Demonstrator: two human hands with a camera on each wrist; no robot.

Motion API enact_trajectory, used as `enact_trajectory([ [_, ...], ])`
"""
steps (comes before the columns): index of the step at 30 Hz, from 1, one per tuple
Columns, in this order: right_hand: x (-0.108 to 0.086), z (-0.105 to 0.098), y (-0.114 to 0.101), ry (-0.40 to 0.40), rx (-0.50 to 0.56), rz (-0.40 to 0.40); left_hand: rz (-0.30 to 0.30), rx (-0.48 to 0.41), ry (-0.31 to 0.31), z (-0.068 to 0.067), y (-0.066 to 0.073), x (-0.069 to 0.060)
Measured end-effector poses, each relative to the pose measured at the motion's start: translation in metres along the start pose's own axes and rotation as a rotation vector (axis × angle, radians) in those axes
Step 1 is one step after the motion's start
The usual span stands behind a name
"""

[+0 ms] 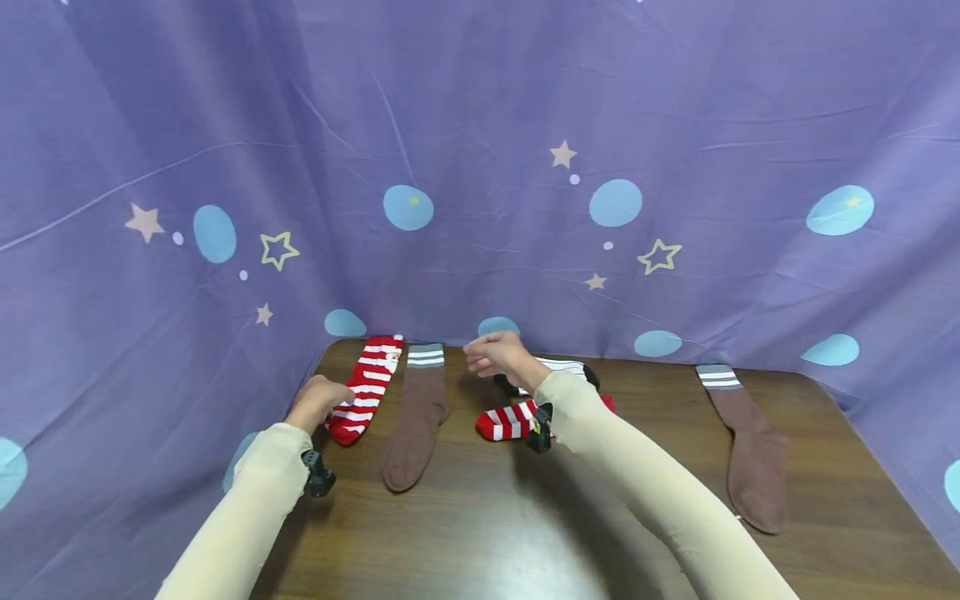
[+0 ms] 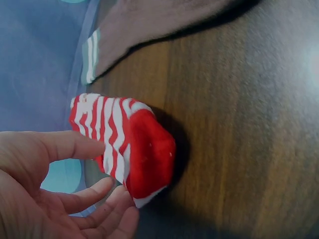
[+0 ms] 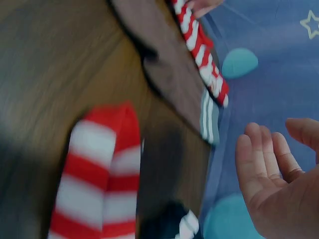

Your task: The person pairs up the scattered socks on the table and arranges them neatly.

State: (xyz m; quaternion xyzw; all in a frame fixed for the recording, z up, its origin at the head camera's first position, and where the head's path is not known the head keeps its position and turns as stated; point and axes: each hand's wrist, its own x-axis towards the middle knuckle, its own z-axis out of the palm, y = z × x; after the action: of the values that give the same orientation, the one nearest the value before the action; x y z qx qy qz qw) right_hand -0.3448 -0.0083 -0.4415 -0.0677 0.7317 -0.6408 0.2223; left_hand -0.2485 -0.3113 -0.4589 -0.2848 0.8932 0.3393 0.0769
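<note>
A red-and-white striped sock lies at the table's far left. My left hand is at its left edge; in the left wrist view the thumb rests along the stripes and the loose fingers lie by the sock's edge. Just right of it lies a brown sock with a grey, white-striped cuff. My right hand is held above the back of the table with nothing in it. Below its wrist lies another red-and-white striped sock, partly hidden by the sleeve. Behind that shows a black-and-white striped sock, also partly covered.
A second brown sock with a grey and white cuff lies on the right side of the wooden table. A purple curtain with stars and blue ovals hangs along the back and the left side.
</note>
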Motion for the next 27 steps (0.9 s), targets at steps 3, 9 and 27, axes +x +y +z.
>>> enact_trajectory([
  [3, 0.001, 0.018, -0.001, -0.049, 0.055, 0.058, -0.020, 0.039, -0.002, 0.004, 0.001, 0.002],
  [9, 0.002, 0.049, 0.003, -0.108, 0.130, 0.177, -0.032, -0.041, -0.062, 0.013, 0.000, 0.005],
  [27, 0.002, 0.110, 0.027, -0.189, 0.154, 0.290, 0.065, -0.440, -0.532, -0.001, 0.006, 0.014],
])
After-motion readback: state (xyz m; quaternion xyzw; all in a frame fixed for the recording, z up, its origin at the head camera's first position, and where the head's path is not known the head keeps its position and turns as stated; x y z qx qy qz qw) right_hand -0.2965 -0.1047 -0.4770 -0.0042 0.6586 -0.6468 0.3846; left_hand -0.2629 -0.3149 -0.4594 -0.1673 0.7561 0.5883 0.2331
